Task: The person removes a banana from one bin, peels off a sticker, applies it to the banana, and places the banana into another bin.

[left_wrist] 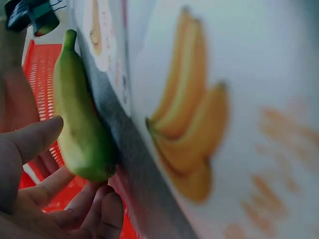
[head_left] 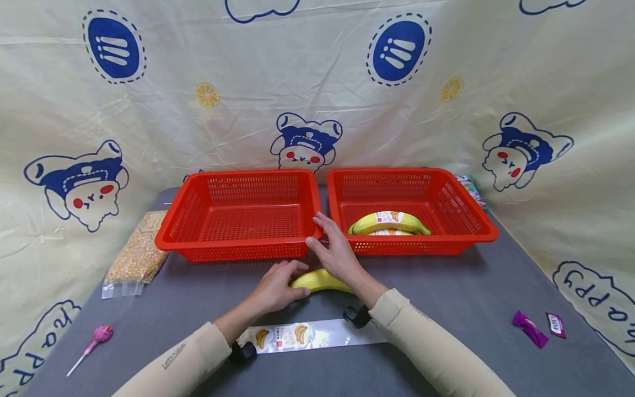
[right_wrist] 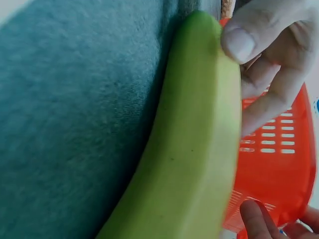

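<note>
A bare yellow-green banana [head_left: 319, 281] lies on the grey table in front of two red baskets. My left hand [head_left: 275, 289] holds its left end, with the fingers curled under the tip [left_wrist: 82, 129] and the thumb close beside it. My right hand [head_left: 337, 253] lies over the banana's right part, its fingers stretched out toward the gap between the baskets. The right wrist view shows the banana [right_wrist: 194, 149] close up on the cloth. An empty clear bag [head_left: 307, 335] printed with bananas lies flat between my forearms.
The left basket [head_left: 238, 248] holds nothing. The right basket [head_left: 412, 245] holds bagged bananas [head_left: 389, 223]. A bag of corn kernels [head_left: 136, 256] and a lollipop [head_left: 96, 337] lie at the left. A purple candy [head_left: 529, 328] and a small packet [head_left: 555, 324] lie at the right.
</note>
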Motion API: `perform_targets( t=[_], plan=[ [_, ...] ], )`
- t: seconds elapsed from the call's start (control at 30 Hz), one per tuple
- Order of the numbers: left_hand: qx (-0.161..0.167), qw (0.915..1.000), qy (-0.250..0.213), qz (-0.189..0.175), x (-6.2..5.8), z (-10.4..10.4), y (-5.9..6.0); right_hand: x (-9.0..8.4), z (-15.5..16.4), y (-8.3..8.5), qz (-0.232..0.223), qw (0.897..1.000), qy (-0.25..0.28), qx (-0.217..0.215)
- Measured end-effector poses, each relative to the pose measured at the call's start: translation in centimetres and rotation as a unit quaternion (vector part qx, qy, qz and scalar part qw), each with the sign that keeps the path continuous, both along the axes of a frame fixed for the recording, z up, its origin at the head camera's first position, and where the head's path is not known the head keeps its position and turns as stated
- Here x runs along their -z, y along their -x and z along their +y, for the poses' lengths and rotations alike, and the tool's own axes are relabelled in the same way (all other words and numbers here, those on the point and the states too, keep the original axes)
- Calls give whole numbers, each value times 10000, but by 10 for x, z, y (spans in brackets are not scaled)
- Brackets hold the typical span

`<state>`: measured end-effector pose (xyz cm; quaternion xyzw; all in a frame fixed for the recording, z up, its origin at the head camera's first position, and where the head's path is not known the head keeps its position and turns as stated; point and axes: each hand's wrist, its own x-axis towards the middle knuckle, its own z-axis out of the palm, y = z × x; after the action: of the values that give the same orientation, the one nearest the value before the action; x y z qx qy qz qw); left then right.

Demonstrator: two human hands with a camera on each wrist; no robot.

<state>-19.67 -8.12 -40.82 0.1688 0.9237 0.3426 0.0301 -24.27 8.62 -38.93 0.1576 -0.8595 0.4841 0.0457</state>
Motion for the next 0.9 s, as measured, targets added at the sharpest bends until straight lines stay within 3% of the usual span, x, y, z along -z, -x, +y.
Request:
perform_targets(
  t=[0.2, 0.4, 0.67, 0.8, 0.9],
  plan=[
    [-466, 9988, -157, 43, -7, -19, -17, -1, 13, -26, 478, 9978, -198, -423],
    [-643, 9975, -266, 95, -6, -43, -48, 2, 17, -66, 751, 9940, -756, -240],
    [-237, 9975, -205, 635, 5, -62, -82, 15, 13, -95, 339, 9729, -1904, -1266],
    [-68, 9954, -256, 919, 12, -63, -90, 21, 8, -98, 399, 9624, -2169, -1584],
    [-39, 9958, -263, 881, 16, -62, -91, 26, 4, -98, 504, 9556, -2352, -1700]
  ],
)
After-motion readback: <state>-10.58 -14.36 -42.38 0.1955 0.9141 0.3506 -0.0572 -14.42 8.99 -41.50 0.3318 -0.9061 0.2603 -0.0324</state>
